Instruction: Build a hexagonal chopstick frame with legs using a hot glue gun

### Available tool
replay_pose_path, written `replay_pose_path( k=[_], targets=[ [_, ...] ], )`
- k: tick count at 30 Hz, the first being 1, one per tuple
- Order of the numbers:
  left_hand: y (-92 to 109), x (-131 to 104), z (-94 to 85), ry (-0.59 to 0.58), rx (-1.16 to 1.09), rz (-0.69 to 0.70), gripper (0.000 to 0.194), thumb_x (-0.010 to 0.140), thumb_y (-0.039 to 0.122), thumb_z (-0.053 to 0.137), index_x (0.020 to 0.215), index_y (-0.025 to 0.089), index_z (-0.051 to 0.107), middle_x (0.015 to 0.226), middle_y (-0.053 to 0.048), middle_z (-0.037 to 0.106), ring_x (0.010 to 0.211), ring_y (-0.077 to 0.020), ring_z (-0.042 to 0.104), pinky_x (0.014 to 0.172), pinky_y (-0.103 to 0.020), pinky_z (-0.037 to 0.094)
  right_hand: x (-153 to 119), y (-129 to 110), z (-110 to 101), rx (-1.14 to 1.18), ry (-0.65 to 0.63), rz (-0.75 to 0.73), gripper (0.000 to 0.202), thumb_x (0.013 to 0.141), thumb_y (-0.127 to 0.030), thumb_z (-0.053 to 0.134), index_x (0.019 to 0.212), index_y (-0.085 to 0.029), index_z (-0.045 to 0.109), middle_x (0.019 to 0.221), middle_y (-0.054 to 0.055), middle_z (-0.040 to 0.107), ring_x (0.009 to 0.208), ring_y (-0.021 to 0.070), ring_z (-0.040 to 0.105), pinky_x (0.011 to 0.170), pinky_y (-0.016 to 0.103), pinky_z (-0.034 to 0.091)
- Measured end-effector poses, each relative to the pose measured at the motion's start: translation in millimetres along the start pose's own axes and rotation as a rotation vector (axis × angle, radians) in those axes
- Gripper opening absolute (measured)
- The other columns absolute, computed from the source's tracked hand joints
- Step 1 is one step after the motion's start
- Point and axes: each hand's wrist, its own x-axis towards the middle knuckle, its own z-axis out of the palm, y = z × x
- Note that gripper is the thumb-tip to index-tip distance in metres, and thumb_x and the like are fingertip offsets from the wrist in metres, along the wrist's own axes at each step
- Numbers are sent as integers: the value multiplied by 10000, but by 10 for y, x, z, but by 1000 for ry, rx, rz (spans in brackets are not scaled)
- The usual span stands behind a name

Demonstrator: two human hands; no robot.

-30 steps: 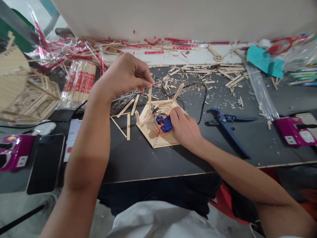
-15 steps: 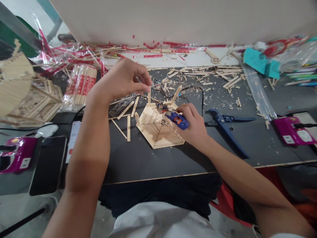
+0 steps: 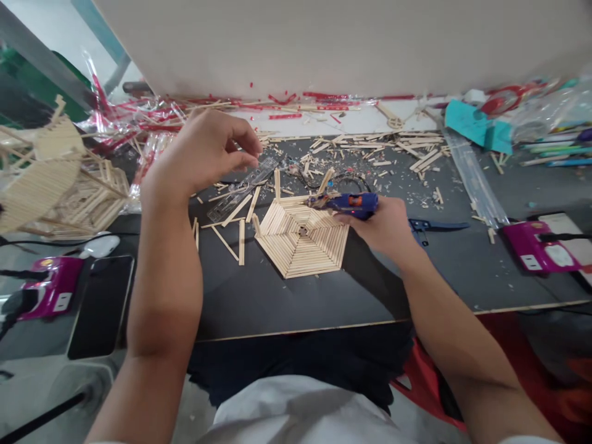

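Note:
In the head view, a hexagonal panel of wooden sticks lies flat on the dark table, its rows ringing a small central hole. Short sticks stand up from its corners, among them a back-left upright stick. My left hand hovers to the left of that stick, thumb and fingers apart with nothing visible between them. My right hand grips a blue hot glue gun, whose nozzle points left over the panel's back edge.
Loose sticks lie left of the panel. Wood scraps cover the back. Blue cutters are partly hidden by my right arm. A larger stick model, a phone and purple power strips sit at the sides.
My left hand has let go of the back-left upright stick and moved left. My right hand has drawn the glue gun to the right and turned it, uncovering the panel's middle.

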Motion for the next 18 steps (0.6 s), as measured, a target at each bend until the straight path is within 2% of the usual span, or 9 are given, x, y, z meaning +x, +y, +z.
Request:
replay_pose_path(
  k=[3, 5, 8, 12, 15, 18],
  targets=[
    [42, -81, -69, 51, 79, 6, 73, 857, 181, 753, 921, 178, 788, 775, 8, 743, 740, -122, 633, 823, -301, 495, 81, 138, -184, 120, -126, 101, 330, 683, -510, 846, 800, -210, 776, 779, 56, 788, 760, 276, 712, 688, 368, 536],
    [87, -155, -117, 80, 86, 23, 80, 873, 214, 749, 935, 177, 783, 801, 3, 761, 735, -124, 626, 795, -302, 494, 128, 223, -287, 180, -130, 186, 304, 664, -494, 837, 741, -214, 748, 743, 54, 770, 741, 268, 702, 691, 372, 545],
    [171, -290, -183, 125, 86, 22, 104, 874, 260, 763, 938, 180, 781, 793, -7, 757, 734, -145, 635, 818, -332, 505, 174, 297, -419, 140, -85, 306, 289, 738, -482, 755, 647, -218, 680, 594, 44, 681, 624, 233, 655, 636, 363, 530],
    [257, -507, -209, 166, 174, 3, 171, 916, 346, 742, 964, 191, 797, 767, -5, 742, 722, -148, 623, 886, -343, 503, 197, 316, -522, -30, -52, 352, 346, 824, -497, 702, 647, -200, 675, 463, 24, 572, 521, 206, 600, 606, 347, 496],
    [323, -751, -108, 200, 256, 30, 221, 990, 387, 666, 971, 212, 801, 772, 2, 748, 695, -137, 617, 845, -303, 491, 217, 335, -502, -50, -56, 397, 321, 840, -494, 730, 725, -197, 689, 510, 23, 626, 536, 211, 634, 628, 340, 497],
    [439, -1110, 147, 171, 180, 102, 173, 995, 342, 667, 943, 234, 791, 886, -6, 800, 745, -153, 696, 810, -269, 523, 243, 393, -438, -21, -55, 421, 329, 913, -495, 664, 753, -208, 649, 553, 21, 652, 534, 207, 644, 652, 340, 494]
  ],
)
